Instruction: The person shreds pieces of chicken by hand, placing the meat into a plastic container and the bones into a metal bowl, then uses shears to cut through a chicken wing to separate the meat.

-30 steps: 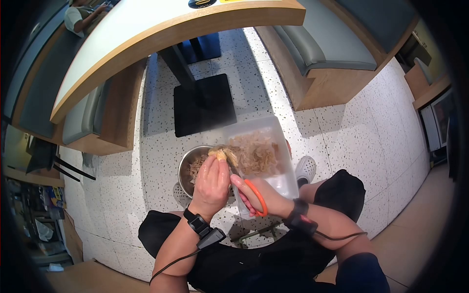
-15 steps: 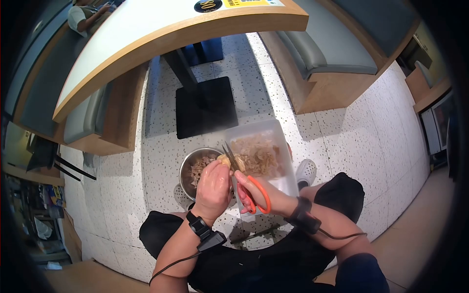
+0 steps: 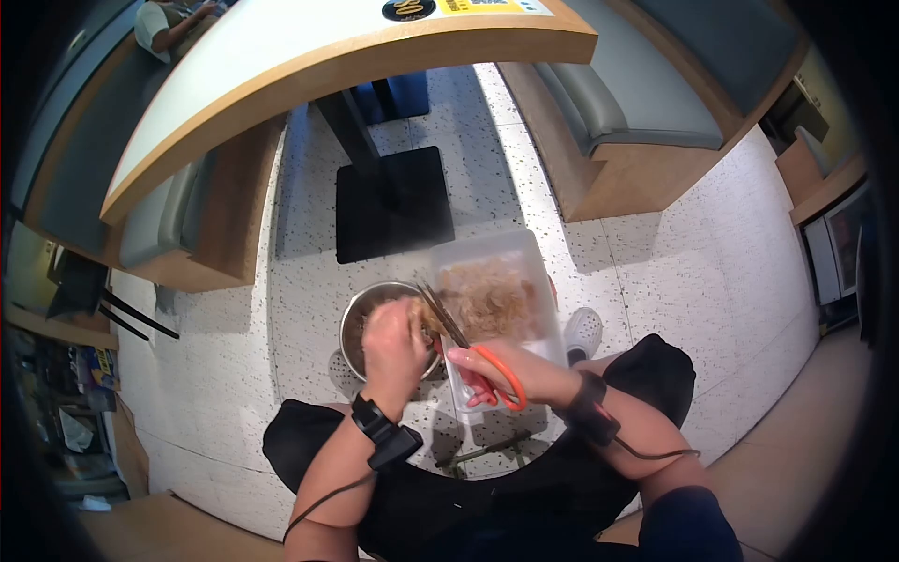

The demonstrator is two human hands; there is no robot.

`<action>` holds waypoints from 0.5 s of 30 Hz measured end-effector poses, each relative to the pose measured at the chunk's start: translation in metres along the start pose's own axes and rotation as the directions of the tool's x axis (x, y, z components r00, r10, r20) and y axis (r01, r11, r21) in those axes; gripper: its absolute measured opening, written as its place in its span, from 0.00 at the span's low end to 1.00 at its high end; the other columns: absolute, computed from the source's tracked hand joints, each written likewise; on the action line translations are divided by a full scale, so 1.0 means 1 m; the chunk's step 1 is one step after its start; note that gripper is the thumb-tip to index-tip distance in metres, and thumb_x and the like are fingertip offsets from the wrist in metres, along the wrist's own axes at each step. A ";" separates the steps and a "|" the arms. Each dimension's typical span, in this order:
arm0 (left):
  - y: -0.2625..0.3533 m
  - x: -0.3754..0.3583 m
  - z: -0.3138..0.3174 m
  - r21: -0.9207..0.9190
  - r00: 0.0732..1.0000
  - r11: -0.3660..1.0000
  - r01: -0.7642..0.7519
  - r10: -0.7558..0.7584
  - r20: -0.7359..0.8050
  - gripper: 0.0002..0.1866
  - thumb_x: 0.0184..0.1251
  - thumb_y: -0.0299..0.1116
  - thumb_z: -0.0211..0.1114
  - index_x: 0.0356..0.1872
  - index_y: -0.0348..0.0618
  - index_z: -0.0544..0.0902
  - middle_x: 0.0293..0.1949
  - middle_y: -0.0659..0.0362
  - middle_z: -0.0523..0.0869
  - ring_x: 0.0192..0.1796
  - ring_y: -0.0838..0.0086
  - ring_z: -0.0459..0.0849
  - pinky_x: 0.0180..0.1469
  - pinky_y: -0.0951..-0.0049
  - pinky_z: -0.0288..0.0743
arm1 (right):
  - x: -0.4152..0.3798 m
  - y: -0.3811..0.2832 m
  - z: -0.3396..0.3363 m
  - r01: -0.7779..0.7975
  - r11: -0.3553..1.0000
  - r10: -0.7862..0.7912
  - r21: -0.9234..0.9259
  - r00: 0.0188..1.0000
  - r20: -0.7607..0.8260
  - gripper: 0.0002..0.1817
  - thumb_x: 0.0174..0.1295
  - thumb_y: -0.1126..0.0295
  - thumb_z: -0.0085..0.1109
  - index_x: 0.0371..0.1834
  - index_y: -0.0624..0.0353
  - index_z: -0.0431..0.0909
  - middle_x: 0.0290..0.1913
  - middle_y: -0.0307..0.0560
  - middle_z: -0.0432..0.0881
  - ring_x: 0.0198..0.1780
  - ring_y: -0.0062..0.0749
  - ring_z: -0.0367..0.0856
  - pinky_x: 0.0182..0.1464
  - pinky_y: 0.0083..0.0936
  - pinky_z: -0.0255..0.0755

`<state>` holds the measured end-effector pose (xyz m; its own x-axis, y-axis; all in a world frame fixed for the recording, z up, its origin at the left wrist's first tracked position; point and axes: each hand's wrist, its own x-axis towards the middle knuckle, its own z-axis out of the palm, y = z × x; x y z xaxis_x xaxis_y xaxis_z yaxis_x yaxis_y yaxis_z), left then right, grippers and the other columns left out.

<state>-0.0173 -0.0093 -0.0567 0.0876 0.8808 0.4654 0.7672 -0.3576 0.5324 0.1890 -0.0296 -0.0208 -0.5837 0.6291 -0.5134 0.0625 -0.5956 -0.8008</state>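
Orange-handled scissors (image 3: 504, 375) are gripped in my right hand (image 3: 482, 373), their dark blades pointing up and left over the gap between bowl and tub. My left hand (image 3: 393, 345) is over the round metal bowl (image 3: 348, 323), slightly blurred, with its fingers closed around a pale tan piece of food (image 3: 429, 320) beside the blades. The hand hides most of the bowl's contents. To the right, a translucent plastic tub (image 3: 551, 318) holds light brown, shredded-looking food pieces (image 3: 492, 298). Whether the blades touch the held piece is unclear.
A white table (image 3: 281, 47) with a wooden edge stands ahead on a black base plate (image 3: 393, 206). Grey padded benches (image 3: 646, 98) flank it. White clogs (image 3: 584, 330) are beside the tub and bowl. Another person (image 3: 164, 28) sits at the far upper left.
My left hand has moved left over the bowl with the piece. The scissors have shifted slightly down and right, and their blades look closer together.
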 end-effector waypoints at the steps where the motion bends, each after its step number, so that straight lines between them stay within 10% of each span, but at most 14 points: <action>1: -0.005 0.003 -0.004 0.020 0.998 0.998 0.061 -0.061 0.003 0.07 0.72 0.25 0.66 0.45 0.33 0.85 0.39 0.44 0.88 0.44 0.47 0.87 0.47 0.53 0.81 | -0.009 -0.007 -0.003 0.075 0.967 -0.087 -0.244 0.996 -0.037 0.34 0.76 0.36 0.53 0.28 0.60 0.78 0.23 0.39 0.75 0.25 0.23 0.79 0.35 0.25 0.82; 8: -0.016 0.012 -0.030 -0.027 0.958 0.959 0.281 -0.282 -0.058 0.07 0.74 0.26 0.66 0.47 0.34 0.84 0.40 0.43 0.88 0.41 0.47 0.88 0.45 0.56 0.81 | -0.031 -0.011 -0.050 -0.359 0.426 -0.262 -0.831 0.830 -0.493 0.28 0.66 0.44 0.65 0.29 0.65 0.85 0.30 0.59 0.87 0.33 0.54 0.88 0.38 0.41 0.82; 13: -0.006 0.013 -0.034 -0.049 0.965 0.967 0.251 -0.254 -0.071 0.07 0.73 0.26 0.66 0.48 0.34 0.84 0.40 0.43 0.89 0.41 0.48 0.89 0.44 0.57 0.82 | -0.019 0.028 -0.034 -0.383 0.125 -0.351 -0.915 0.846 -0.402 0.16 0.61 0.56 0.66 0.29 0.59 0.88 0.32 0.54 0.89 0.37 0.48 0.91 0.40 0.40 0.85; 15: -0.003 0.013 -0.034 -0.073 0.964 0.965 0.254 -0.258 -0.065 0.07 0.73 0.26 0.66 0.48 0.34 0.84 0.39 0.43 0.89 0.41 0.48 0.89 0.44 0.57 0.82 | -0.012 0.031 -0.024 -0.336 -0.037 -0.112 -0.941 0.937 -0.330 0.12 0.62 0.61 0.65 0.31 0.57 0.90 0.31 0.50 0.89 0.36 0.44 0.92 0.40 0.39 0.85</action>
<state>-0.0401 -0.0075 -0.0281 -0.1552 0.9211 0.3571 0.7157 -0.1443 0.6833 0.2174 -0.0434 -0.0470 -0.2872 0.8209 -0.4936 0.9556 0.2811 -0.0885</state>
